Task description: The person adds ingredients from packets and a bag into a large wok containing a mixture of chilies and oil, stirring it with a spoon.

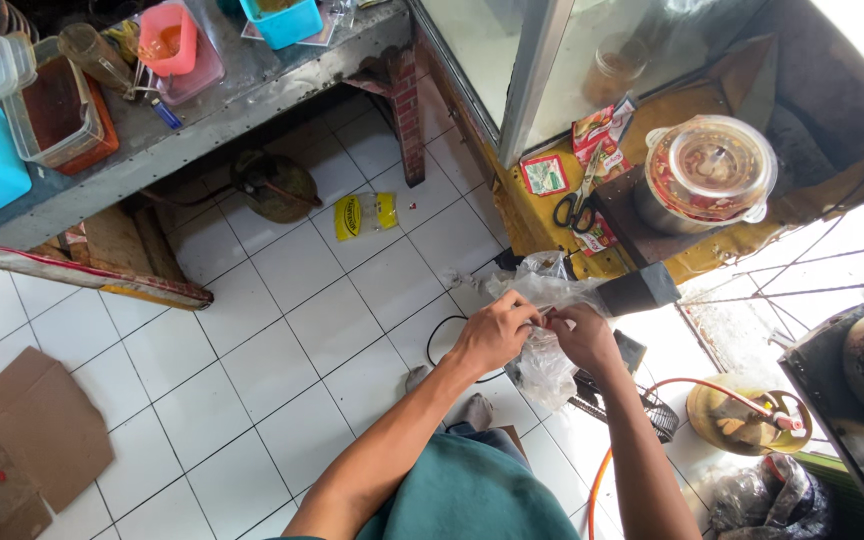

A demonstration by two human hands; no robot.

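Green cloth (472, 500) of our own lap sits closest to the lens, and from it both forearms run up to the work. Our left hand (492, 335) and right hand (584, 335) meet fingertip to fingertip, each closed in a narrow pinch on the top of a clear plastic bag (544, 360). We hold it up off the floor between us, so the crumpled body hangs loose just below the fingers; pinching from both sides keeps the mouth of the bag gathered. What the bag holds we cannot tell, since the plastic is creased and glaring.

Just beyond the right hand, a dark block (637, 290) sits at the end of a yellow shelf (542, 220). Farther beyond the hands on that shelf lie black-handled scissors (574, 208) and small red sachets (546, 174), laid flat within reach. A glass-lidded pot (709, 172) of red food stands to the right of them, covered.

Below the right arm an orange hose (692, 385) curves toward a round burner (747, 415). Well to the left of the hands, a yellow packet (366, 214) lies on the white tiled floor (252, 370), and flattened cardboard (32, 430) lies farther left still. Far up to the left, a metal table (232, 110) carries pink and blue tubs.
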